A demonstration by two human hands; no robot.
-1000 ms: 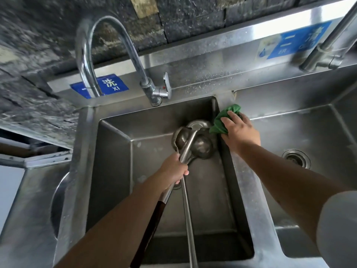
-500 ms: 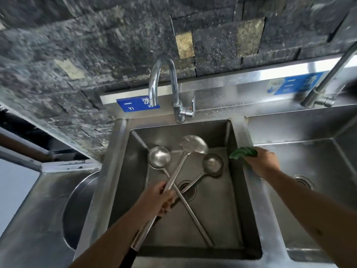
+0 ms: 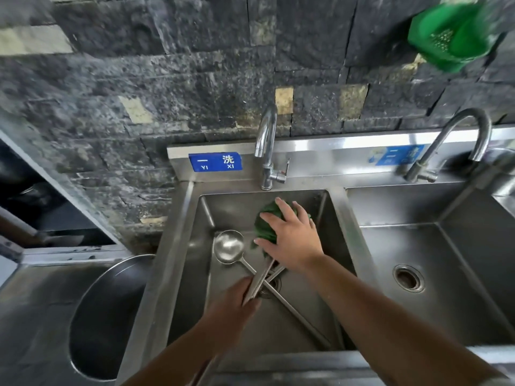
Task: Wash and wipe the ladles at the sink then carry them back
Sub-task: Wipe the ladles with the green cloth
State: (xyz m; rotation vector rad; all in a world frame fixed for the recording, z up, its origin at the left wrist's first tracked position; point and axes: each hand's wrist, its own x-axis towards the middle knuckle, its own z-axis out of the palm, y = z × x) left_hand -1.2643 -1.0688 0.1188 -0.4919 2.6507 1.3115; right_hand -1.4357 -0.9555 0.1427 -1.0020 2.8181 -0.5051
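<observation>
Left basin (image 3: 195,274) is pretty crowded: the crossed ladle handles (image 3: 295,316) cut diagonally over the drain, one ladle bowl (image 3: 228,246) sits at the left wall, and both hands fill the middle (right hand (image 3: 292,240) pressing a green cloth (image 3: 267,218) toward the back, left hand (image 3: 231,310) gripping a handle). The faucet (image 3: 266,151) arches over the back rim. Open steel shows along the front left floor. The right basin (image 3: 446,274) has only its drain (image 3: 409,277), with its own faucet (image 3: 457,140) overhead.
</observation>
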